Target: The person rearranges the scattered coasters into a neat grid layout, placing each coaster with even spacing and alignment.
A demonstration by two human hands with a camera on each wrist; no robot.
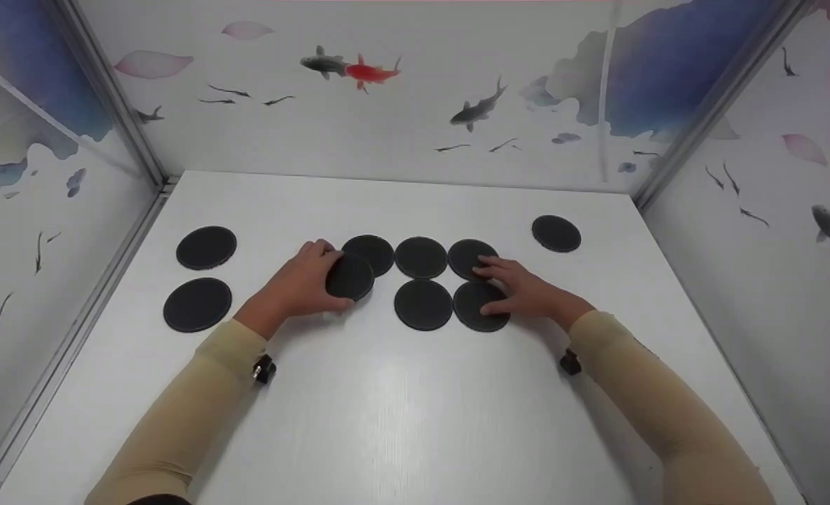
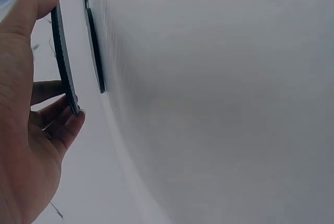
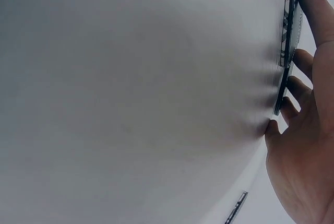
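My left hand (image 1: pixel 303 284) grips a black round coaster (image 1: pixel 350 278) by its edges, thumb on the near side and fingers on the far side. In the left wrist view this coaster (image 2: pixel 63 59) is tilted and held off the white table. It overlaps the left coaster (image 1: pixel 380 252) of a back row of three. In front of that row lie a coaster (image 1: pixel 423 305) and, beside it, a right front coaster (image 1: pixel 474 319). My right hand (image 1: pixel 527 291) rests its thumb on the right front coaster, with fingers spread over the right back coaster (image 1: pixel 465 258).
Two more coasters, a back one (image 1: pixel 206 247) and a front one (image 1: pixel 198 304), lie at the table's left. Another coaster (image 1: pixel 556 233) lies at the back right. Fish-patterned panels (image 1: pixel 401 133) enclose the white table (image 1: pixel 387 414) at the back and sides.
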